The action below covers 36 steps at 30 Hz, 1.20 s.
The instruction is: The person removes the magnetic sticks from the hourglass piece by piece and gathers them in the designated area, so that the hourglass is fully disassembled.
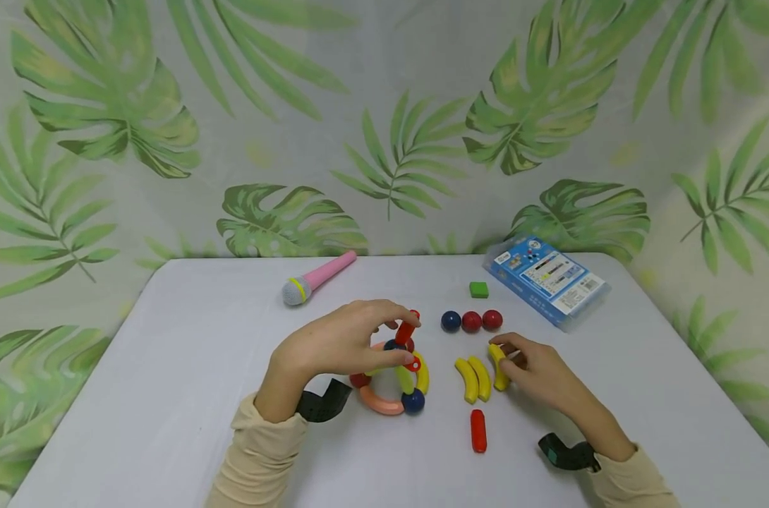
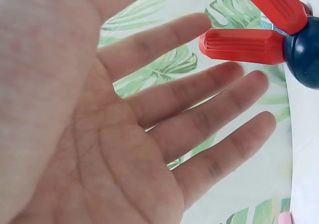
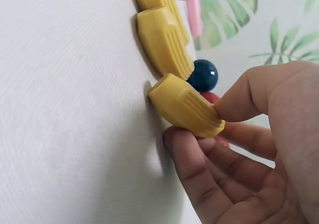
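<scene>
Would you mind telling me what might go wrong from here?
The left hand is right by the red rods on the joined structure, so a slip might knock it askew. The right hand pinches a yellow curved piece and might nudge the two yellow pieces nearby. The loose blue ball and red balls could roll if bumped.

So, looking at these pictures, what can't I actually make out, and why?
Head view: the fine print on the blue box, too small to read.
Head view: part of the ball-and-stick structure, hidden by the left hand.
Left wrist view: the rest of a pink thing, cut off by the bottom edge.
Right wrist view: much of a red ball, hidden behind the right hand and other pieces.
</scene>
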Tool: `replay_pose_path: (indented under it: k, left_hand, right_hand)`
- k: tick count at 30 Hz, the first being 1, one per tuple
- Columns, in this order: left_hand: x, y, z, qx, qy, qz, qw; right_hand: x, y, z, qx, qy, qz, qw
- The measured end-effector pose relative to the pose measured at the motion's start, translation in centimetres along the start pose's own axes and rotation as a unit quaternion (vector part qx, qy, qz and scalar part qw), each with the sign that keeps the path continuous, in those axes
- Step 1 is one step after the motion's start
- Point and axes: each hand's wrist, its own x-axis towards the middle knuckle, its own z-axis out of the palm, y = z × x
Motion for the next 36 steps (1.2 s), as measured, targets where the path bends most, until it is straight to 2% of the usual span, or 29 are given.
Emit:
replay_pose_path:
  k: [7, 21, 27, 33, 36]
  left_hand:
    - [-0.02, -0.01, -0.21, 0.013, -0.005, 0.0, 0.9999]
    - [0.0, -0.12, -0.21, -0.015, -0.005, 0.003, 0.9999]
    - [-0.04, -0.19, -0.24, -0.02, -0.003, 0.009, 0.9998]
    - [-0.13, -0.24, -0.43, -0.022, -0.003, 0.008, 0.9997]
    - [-0.03, -0.18, -0.44, -0.022, -0.006, 0.009, 0.9997]
  right_hand:
    - [0.07, 0.57, 0.3, 0.008, -0.007, 0.0, 0.9999]
    - [0.17, 0.83, 0.43, 0.035, -0.03, -0.012, 0.9989]
    - [0.13, 1.04, 0.14, 0.002, 0.023, -0.03, 0.9993]
    - [0.24, 0.87, 0.1, -0.007, 0.015, -0.036, 0.9992]
    - [0.19, 0.65, -0.04, -0.016, 0.036, -0.03, 0.9988]
